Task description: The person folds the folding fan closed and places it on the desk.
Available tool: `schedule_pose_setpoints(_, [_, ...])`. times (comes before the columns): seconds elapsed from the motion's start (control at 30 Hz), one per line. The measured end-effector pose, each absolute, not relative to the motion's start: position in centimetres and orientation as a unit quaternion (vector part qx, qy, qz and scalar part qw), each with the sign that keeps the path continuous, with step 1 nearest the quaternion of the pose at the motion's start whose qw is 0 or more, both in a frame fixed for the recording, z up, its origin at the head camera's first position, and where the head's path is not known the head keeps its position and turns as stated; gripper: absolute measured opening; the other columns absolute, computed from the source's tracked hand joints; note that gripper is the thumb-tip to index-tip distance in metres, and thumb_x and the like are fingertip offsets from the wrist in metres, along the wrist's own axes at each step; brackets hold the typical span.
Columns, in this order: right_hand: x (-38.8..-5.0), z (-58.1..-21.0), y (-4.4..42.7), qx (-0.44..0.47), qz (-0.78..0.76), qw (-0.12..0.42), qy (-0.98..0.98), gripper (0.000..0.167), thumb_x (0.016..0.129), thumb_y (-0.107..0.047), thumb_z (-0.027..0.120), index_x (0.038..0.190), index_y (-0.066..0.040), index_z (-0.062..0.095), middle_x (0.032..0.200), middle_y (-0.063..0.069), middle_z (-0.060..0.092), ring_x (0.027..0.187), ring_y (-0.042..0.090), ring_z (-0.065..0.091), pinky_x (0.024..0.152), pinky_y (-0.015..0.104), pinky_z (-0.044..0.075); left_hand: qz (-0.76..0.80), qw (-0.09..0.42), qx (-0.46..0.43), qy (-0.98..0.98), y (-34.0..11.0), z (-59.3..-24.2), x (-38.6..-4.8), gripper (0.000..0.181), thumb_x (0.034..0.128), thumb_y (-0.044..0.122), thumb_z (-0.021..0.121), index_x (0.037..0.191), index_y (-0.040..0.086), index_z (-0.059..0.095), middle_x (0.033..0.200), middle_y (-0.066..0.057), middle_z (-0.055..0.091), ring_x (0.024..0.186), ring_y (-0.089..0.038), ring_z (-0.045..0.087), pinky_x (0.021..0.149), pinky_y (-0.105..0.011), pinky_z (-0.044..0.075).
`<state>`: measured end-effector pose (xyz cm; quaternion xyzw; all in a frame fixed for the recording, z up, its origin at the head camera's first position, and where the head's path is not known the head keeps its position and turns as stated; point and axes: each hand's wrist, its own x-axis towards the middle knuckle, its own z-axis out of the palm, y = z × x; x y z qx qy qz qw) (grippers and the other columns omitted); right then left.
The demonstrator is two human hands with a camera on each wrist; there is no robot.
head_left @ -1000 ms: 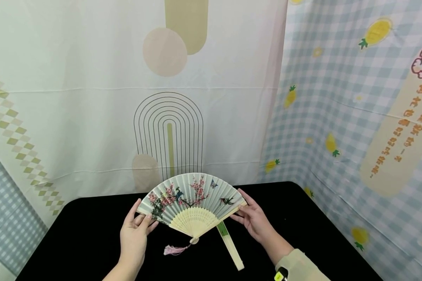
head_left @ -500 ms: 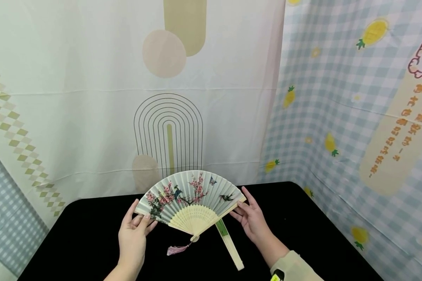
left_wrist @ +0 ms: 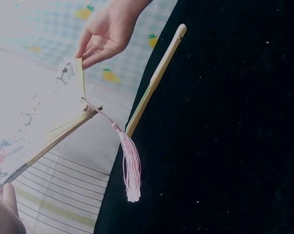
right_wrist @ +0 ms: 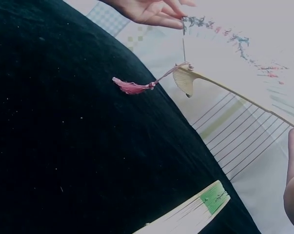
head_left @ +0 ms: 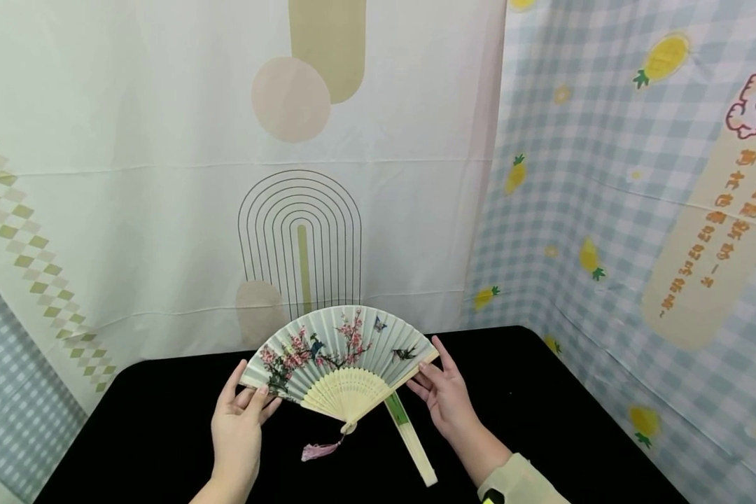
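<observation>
Spread fan (head_left: pixel 346 350) held above the desk (head_left: pixel 510 427), its painting washed out up close

The left hand (head_left: pixel 236 427) pinches one end of the fan between thumb and fingers; the right hand (head_left: pixel 451 400) pinches the other end the same way. Some fingertips are hidden behind the leaf. The fan's pivot points toward the person, with a pink tassel (head_left: pixel 321 451) hanging from it. Blossom, birds and a butterfly read clearly from the head, but glare bleaches most of the leaf in both wrist views, where the nearer hand is also cut off at the edge.

A folded fan (head_left: pixel 416 448) with a green band lies on the desk. From the head, its far end is covered by the spread fan; in the right wrist view, its near end runs out of the picture. A pale sleeve (head_left: pixel 524 483) and a dark object (head_left: pixel 494 497) at the right wrist are cropped, the latter too little shown to identify.
</observation>
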<state>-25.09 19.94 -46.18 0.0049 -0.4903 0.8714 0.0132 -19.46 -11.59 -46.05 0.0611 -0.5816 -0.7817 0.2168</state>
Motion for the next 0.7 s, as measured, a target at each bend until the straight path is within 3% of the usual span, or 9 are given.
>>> schedule_pose_setpoints(0.2, [-25.08, -46.09, 19.7, 0.02, 0.867, 0.014, -0.498, 0.074, 0.097, 0.005, 0.055, 0.157, -0.029, 0.028, 0.115, 0.007, 0.07, 0.101, 0.021, 0.07, 0.08, 0.035, 0.06, -0.782, 0.212, 0.067, -0.582, -11.7, -46.05, -19.79, 0.059, 0.1008, 0.0, 0.054, 0.154, 0.02, 0.037, 0.128, -0.012, 0.059, 0.102, -0.01, 0.068, 0.082, -0.03, 0.058])
schedule_pose_setpoints(0.5, [-24.99, -46.03, 19.59, 0.026, 0.866, 0.014, -0.499, 0.073, 0.098, 0.005, 0.055, 0.157, -0.027, 0.028, 0.113, 0.007, 0.071, 0.101, 0.021, 0.07, 0.079, 0.035, 0.06, -0.783, 0.204, 0.065, -0.584, -11.78, -46.28, -19.88, 0.06, 0.1009, 0.0, 0.054, 0.154, 0.023, 0.038, 0.132, -0.014, 0.057, 0.105, -0.01, 0.067, 0.083, -0.03, 0.057])
schedule_pose_setpoints(0.7, [-24.86, -45.92, 19.5, 0.031, 0.865, 0.006, -0.501, 0.072, 0.098, 0.006, 0.055, 0.158, -0.025, 0.028, 0.11, 0.006, 0.072, 0.099, 0.021, 0.071, 0.077, 0.035, 0.061, -0.788, 0.187, 0.044, -0.585, -12.0, -46.58, -19.86, 0.06, 0.1007, 0.0, 0.054, 0.154, 0.024, 0.038, 0.125, -0.005, 0.062, 0.106, -0.012, 0.067, 0.084, -0.032, 0.057])
